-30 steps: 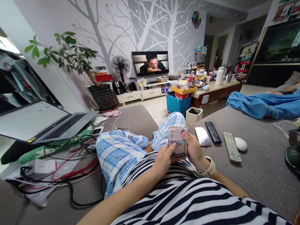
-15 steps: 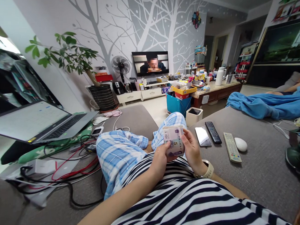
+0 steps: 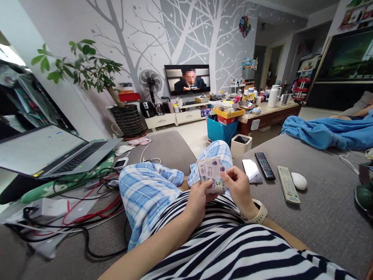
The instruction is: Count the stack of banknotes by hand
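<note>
Banknotes (image 3: 209, 169) in a stack, above the lap of checked trousers (image 3: 148, 189). The left hand (image 3: 198, 199) clamps their lower left; the right hand (image 3: 240, 191) pinches the right edge. Neatly aligned half a second ago, they now spread sideways, overlapping.

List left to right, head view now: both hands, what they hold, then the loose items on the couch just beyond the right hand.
Left hand → banknotes → right hand → phone → black remote → beige remote → white rounded object.
</note>
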